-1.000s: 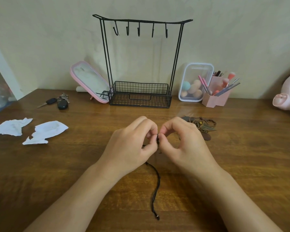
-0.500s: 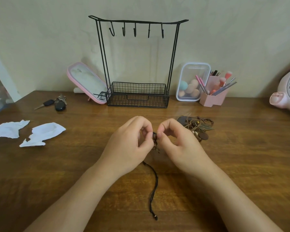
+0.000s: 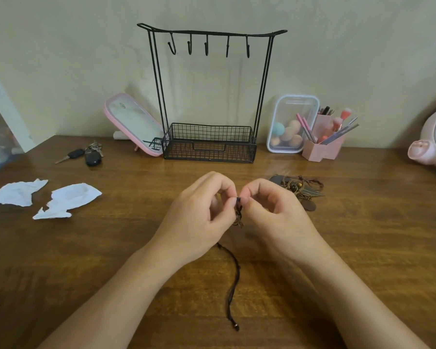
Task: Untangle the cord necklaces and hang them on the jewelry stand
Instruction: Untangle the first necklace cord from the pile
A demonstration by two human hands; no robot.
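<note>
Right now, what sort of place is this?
Probably a dressing table at home: on the wooden top against the wall stand a pink mirror, a jewelry stand, and a sponge box beside a brush holder.

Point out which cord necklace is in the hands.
The thin black cord necklace, pinched between the left hand and right hand; the brown cord necklaces lie in a tangled heap beside the right hand, untouched.

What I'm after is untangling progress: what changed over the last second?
Barely anything. The left hand and right hand still pinch the thin black cord necklace; a small brownish pendant now shows below the pinch. The brown necklace pile and black wire jewelry stand stayed put.
</note>
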